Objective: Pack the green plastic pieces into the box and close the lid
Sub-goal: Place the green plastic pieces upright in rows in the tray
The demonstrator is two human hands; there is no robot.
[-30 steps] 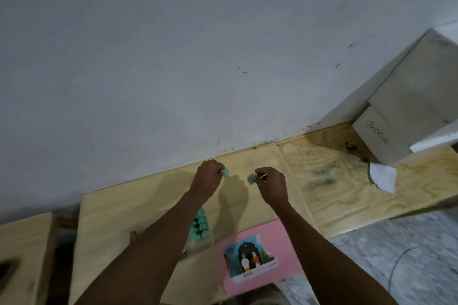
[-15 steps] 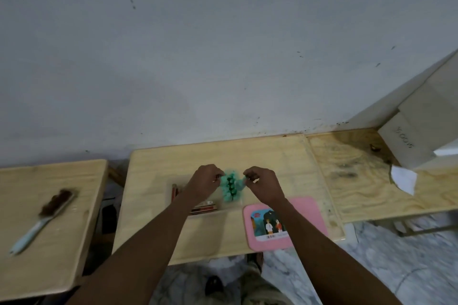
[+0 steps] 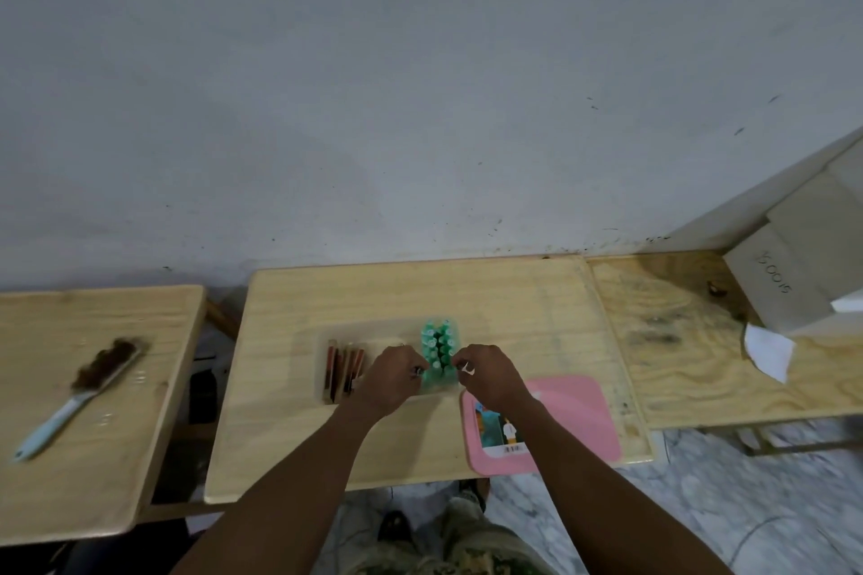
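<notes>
Now that both hands have dropped from the wall side to the clear box (image 3: 373, 357), the left hand (image 3: 392, 376) and right hand (image 3: 485, 376) pinch small bits beside the green pieces (image 3: 438, 353) already inside; packing continues. Their pinched contents are hard to make out.

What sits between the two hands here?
In the head view, the near end of the green plastic pieces in the clear box lies between left hand and right hand.

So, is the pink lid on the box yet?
No, the pink lid lies flat on the table, right of the green pieces.
</notes>
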